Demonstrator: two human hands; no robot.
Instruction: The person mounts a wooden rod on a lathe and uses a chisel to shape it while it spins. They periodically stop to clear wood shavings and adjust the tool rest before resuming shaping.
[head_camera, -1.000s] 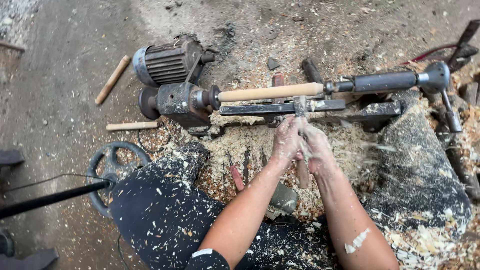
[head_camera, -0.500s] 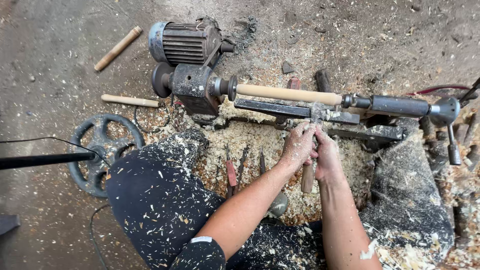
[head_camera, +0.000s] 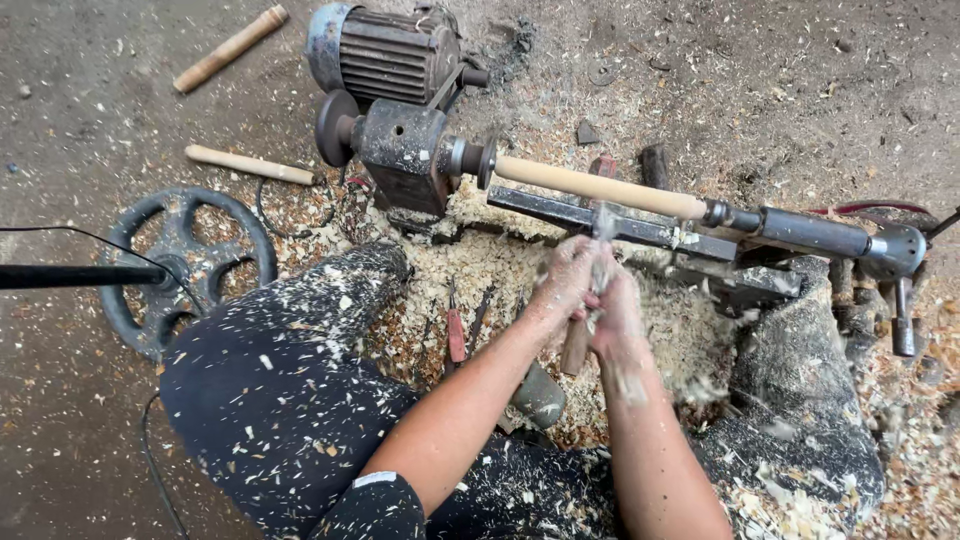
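Left hand (head_camera: 565, 280) and right hand (head_camera: 618, 312) both clenched on wooden-handled turning chisel (head_camera: 577, 340), blade up against pale round wooden spindle (head_camera: 600, 186) on grey floor lathe (head_camera: 420, 150). Far left: ribbed grey electric motor (head_camera: 385, 45).

My left hand (head_camera: 565, 280) and right hand (head_camera: 617, 315) are clenched side by side, both forearms extended forward.

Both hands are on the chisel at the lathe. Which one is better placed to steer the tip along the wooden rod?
Left, probably. The left hand sits forward, nearest the chisel tip and the wooden rod. The right hand is farther back on the wooden handle, better for bracing than steering.
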